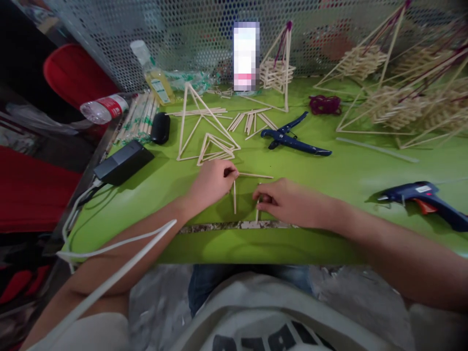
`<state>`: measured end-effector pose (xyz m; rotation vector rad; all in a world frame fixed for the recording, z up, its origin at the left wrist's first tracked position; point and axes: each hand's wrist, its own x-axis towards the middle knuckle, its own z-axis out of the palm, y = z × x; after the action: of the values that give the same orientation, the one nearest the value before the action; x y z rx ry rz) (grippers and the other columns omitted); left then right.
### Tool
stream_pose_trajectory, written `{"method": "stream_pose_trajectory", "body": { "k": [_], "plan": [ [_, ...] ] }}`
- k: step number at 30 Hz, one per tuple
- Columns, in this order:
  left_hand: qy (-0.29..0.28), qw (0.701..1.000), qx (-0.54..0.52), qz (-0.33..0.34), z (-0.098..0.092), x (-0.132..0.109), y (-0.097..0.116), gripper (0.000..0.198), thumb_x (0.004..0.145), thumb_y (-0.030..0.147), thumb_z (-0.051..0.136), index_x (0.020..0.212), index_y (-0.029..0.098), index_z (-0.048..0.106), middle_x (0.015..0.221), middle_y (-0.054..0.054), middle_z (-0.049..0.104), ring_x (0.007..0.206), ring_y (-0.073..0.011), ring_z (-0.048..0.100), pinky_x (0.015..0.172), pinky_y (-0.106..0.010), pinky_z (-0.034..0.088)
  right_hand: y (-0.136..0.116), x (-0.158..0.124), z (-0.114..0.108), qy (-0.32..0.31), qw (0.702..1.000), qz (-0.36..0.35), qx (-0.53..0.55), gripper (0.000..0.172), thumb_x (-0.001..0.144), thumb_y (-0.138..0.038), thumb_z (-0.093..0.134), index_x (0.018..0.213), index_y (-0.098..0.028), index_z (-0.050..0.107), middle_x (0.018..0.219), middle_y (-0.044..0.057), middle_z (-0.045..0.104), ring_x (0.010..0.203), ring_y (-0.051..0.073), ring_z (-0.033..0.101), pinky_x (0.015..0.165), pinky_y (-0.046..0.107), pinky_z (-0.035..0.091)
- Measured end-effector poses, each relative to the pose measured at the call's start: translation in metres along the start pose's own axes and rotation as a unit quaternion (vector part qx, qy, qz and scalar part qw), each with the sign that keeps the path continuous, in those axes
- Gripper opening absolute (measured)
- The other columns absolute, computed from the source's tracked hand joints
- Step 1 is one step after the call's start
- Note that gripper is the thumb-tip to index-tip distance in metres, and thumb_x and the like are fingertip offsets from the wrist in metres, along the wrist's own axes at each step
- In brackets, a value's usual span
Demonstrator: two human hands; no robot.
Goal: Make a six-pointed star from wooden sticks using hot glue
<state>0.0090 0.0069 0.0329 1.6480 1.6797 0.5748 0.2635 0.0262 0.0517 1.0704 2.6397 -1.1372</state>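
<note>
Near the front of the green table, my left hand (215,181) pinches the corner where two thin wooden sticks meet. One stick (256,175) of that pair points right; the other (234,197) points toward me. My right hand (280,200) has its fingers closed on a separate short wooden stick (258,212), standing roughly parallel to the second one. Just beyond my left hand lie small wooden stick triangles (215,148), overlapping one another. Behind them stands a larger triangular stick frame (199,117). Dark blue cutters (296,139) rest beyond my right hand, handles spread.
A blue glue gun (424,195) lies at right, near a clear glue stick (376,148). Finished stick structures (398,105) and purple string (324,104) sit behind. Loose sticks (250,121), a phone (246,56), bottles (157,80) and a black box (124,162) with a white cable occupy the table.
</note>
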Motion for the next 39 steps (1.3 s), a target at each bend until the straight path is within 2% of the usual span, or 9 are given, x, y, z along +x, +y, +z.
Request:
{"method": "stream_pose_trajectory", "body": {
  "k": [4, 7, 10, 13, 18, 25, 31, 35, 39],
  "plan": [
    [0.002, 0.995, 0.101, 0.018, -0.006, -0.004, 0.005, 0.022, 0.117, 0.024, 0.070, 0.126, 0.016, 0.088, 0.105, -0.010, 0.090, 0.080, -0.0208, 0.079, 0.076, -0.034, 0.057, 0.012, 0.001, 0.002, -0.001, 0.993, -0.077, -0.088, 0.023, 0.117, -0.026, 0.063, 0.121, -0.022, 0.086, 0.112, 0.011, 0.087, 0.098, 0.027, 0.076, 0.086, 0.038, 0.050],
    [-0.058, 0.977, 0.192, 0.064, -0.020, -0.009, 0.006, 0.026, 0.113, 0.023, 0.075, 0.136, 0.017, 0.086, 0.110, -0.010, 0.091, 0.092, -0.0251, 0.082, 0.081, -0.036, 0.055, 0.019, 0.002, 0.005, 0.024, 0.981, -0.119, -0.154, 0.026, 0.120, -0.027, 0.060, 0.118, -0.023, 0.085, 0.114, 0.011, 0.083, 0.096, 0.025, 0.073, 0.081, 0.037, 0.045],
    [-0.172, 0.949, 0.236, 0.117, -0.037, -0.015, 0.008, 0.028, 0.107, 0.020, 0.081, 0.135, 0.021, 0.086, 0.109, -0.007, 0.090, 0.090, -0.0238, 0.079, 0.078, -0.034, 0.049, 0.021, 0.004, 0.006, 0.034, 0.974, -0.128, -0.181, 0.025, 0.119, -0.020, 0.060, 0.115, -0.021, 0.085, 0.113, 0.010, 0.080, 0.091, 0.022, 0.069, 0.076, 0.036, 0.039],
    [-0.236, 0.931, 0.237, 0.145, -0.045, -0.022, 0.016, 0.030, 0.102, 0.015, 0.085, 0.131, 0.023, 0.086, 0.102, -0.003, 0.086, 0.083, -0.0203, 0.075, 0.072, -0.033, 0.042, 0.020, 0.004, 0.006, 0.037, 0.970, -0.133, -0.200, 0.025, 0.118, -0.017, 0.060, 0.113, -0.021, 0.084, 0.111, 0.010, 0.078, 0.087, 0.020, 0.065, 0.074, 0.036, 0.035],
    [-0.313, 0.908, 0.244, 0.134, -0.035, -0.033, 0.035, 0.013, 0.100, 0.026, 0.096, 0.111, 0.025, 0.088, 0.095, -0.001, 0.083, 0.089, -0.0230, 0.076, 0.072, -0.033, 0.040, 0.020, 0.002, 0.008, 0.037, 0.968, -0.152, -0.197, 0.026, 0.117, -0.016, 0.060, 0.109, -0.021, 0.085, 0.108, 0.008, 0.077, 0.085, 0.019, 0.061, 0.071, 0.037, 0.031],
    [-0.334, 0.899, 0.221, 0.178, -0.024, -0.032, 0.032, 0.005, 0.109, 0.023, 0.087, 0.105, 0.021, 0.086, 0.109, -0.003, 0.083, 0.104, -0.0237, 0.079, 0.085, -0.030, 0.049, 0.022, 0.004, 0.011, 0.052, 0.963, -0.182, -0.192, 0.028, 0.116, -0.015, 0.059, 0.104, -0.019, 0.083, 0.104, 0.008, 0.075, 0.082, 0.018, 0.059, 0.071, 0.037, 0.029],
    [-0.298, 0.902, 0.248, 0.189, -0.022, -0.029, 0.028, 0.013, 0.114, 0.018, 0.075, 0.106, 0.020, 0.085, 0.109, -0.006, 0.084, 0.099, -0.0228, 0.079, 0.084, -0.031, 0.051, 0.021, 0.004, 0.009, 0.066, 0.959, -0.176, -0.210, 0.024, 0.113, -0.013, 0.062, 0.105, -0.020, 0.083, 0.103, 0.007, 0.076, 0.081, 0.018, 0.059, 0.072, 0.037, 0.028],
    [-0.266, 0.910, 0.243, 0.205, -0.017, -0.027, 0.023, 0.012, 0.116, 0.021, 0.075, 0.112, 0.019, 0.086, 0.115, -0.008, 0.084, 0.105, -0.0250, 0.081, 0.091, -0.033, 0.055, 0.020, 0.005, 0.008, 0.066, 0.962, -0.151, -0.218, 0.024, 0.111, -0.010, 0.062, 0.106, -0.020, 0.083, 0.103, 0.007, 0.076, 0.083, 0.019, 0.060, 0.072, 0.037, 0.027],
    [-0.269, 0.908, 0.248, 0.204, -0.016, -0.025, 0.019, 0.006, 0.111, 0.018, 0.081, 0.106, 0.019, 0.083, 0.112, -0.007, 0.083, 0.101, -0.0249, 0.081, 0.087, -0.034, 0.054, 0.018, 0.005, 0.008, 0.064, 0.962, -0.139, -0.225, 0.024, 0.115, -0.015, 0.061, 0.104, -0.019, 0.083, 0.103, 0.008, 0.077, 0.082, 0.019, 0.060, 0.071, 0.038, 0.027]
  ]
}}
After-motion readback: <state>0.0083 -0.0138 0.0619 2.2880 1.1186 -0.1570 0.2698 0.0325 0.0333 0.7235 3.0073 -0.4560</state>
